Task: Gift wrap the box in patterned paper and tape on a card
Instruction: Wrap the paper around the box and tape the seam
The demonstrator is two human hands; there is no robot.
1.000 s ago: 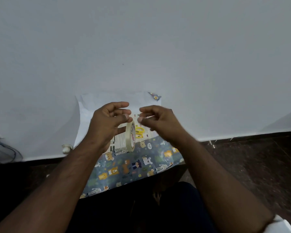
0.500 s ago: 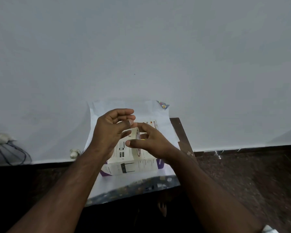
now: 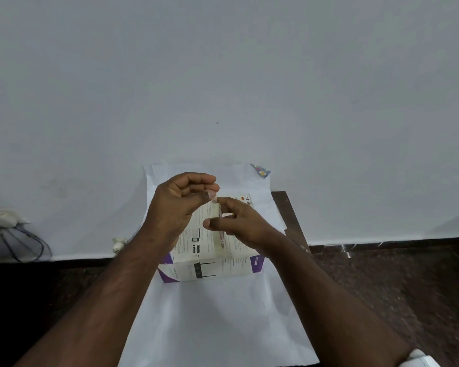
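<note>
The head view is filled mostly by a pale wall (image 3: pixel 223 75), at whose foot a sheet of wrapping paper (image 3: pixel 217 321) is spread white side up on a dark floor (image 3: pixel 398 287), its far edge turned up against the wall and one patterned corner (image 3: pixel 260 170) folded over at the upper right. A printed white and purple box (image 3: pixel 212 270) is seen lying on the middle of the sheet, long side toward the camera. Above the box, a tape roll (image 3: pixel 220 229) is held on edge, so that only its thin rim is shown. The roll is gripped by the right hand (image 3: pixel 239 223), whose thumb is laid flat across the near side while the curled fingers are closed round the far side. The left hand (image 3: pixel 178 205) is held just beside it, fingers curled narrowly inward, with thumb and forefinger pinched together at the top of the roll; whether a tape end is caught between them cannot be told. A dark wooden strip (image 3: pixel 289 215) is seen beside the paper's right edge, and a white plug with dark cables (image 3: pixel 16 234) is seen at the left by the wall. A white sleeve edge (image 3: pixel 419 358) is visible at the lower right.
</note>
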